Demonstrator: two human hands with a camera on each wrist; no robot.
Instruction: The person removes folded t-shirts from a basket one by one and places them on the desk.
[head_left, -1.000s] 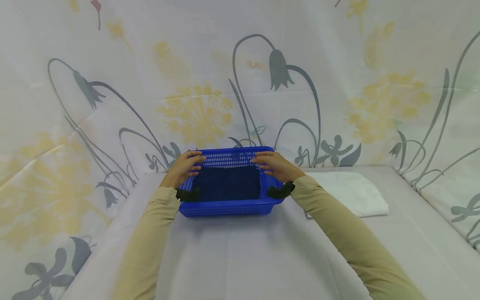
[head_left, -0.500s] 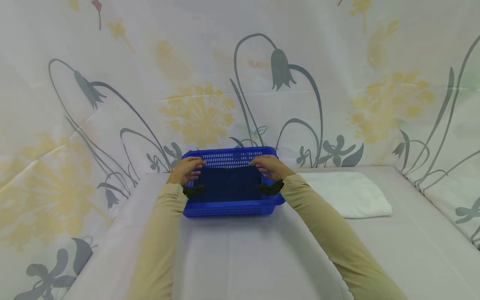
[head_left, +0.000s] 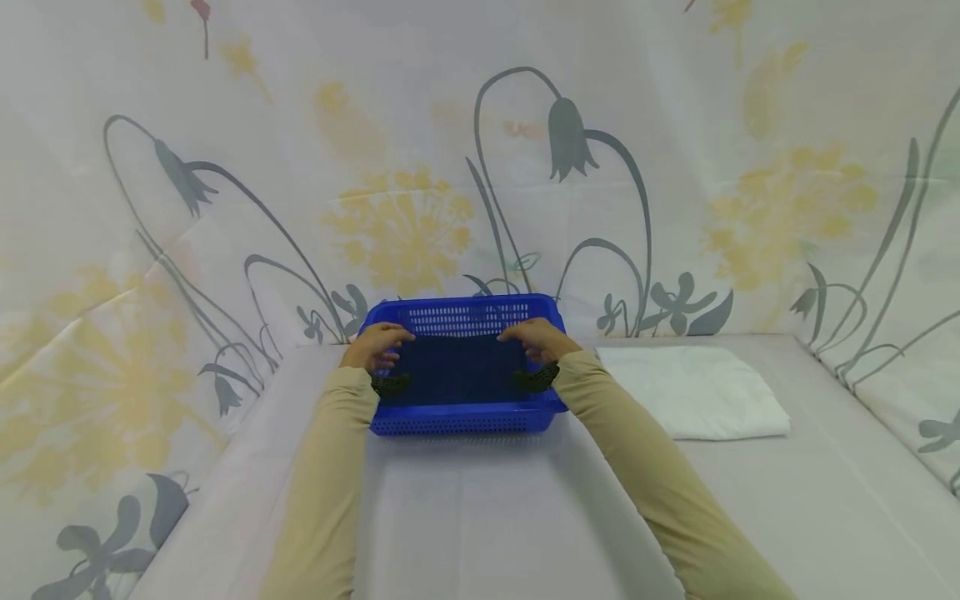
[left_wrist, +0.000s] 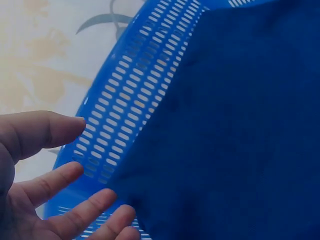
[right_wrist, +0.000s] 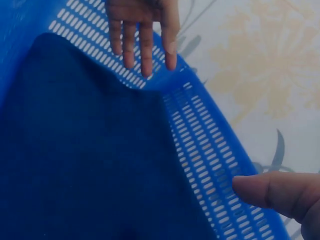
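A blue slotted plastic basket [head_left: 463,419] stands on the white-covered surface near the flowered backdrop. A dark blue cloth [head_left: 457,371] lies flat inside it and fills the bottom. My left hand [head_left: 377,345] hovers over the basket's far left corner with its fingers [left_wrist: 56,182] straight and spread beside the slotted wall [left_wrist: 131,95], gripping nothing. My right hand [head_left: 534,339] is over the far right corner. Its thumb [right_wrist: 272,192] lies by the slotted wall [right_wrist: 200,140], and its other fingers are out of the right wrist view. Both arms wear tan sleeves.
A folded white cloth [head_left: 693,392] lies to the right of the basket. The flowered sheet [head_left: 420,225] rises just behind the basket and along both sides. Bare white surface [head_left: 480,508] stretches between the basket and me.
Both hands have drawn slightly inward and lower over the basket's far corners, and my forearms have closed in. The basket and the white cloth have stayed put.
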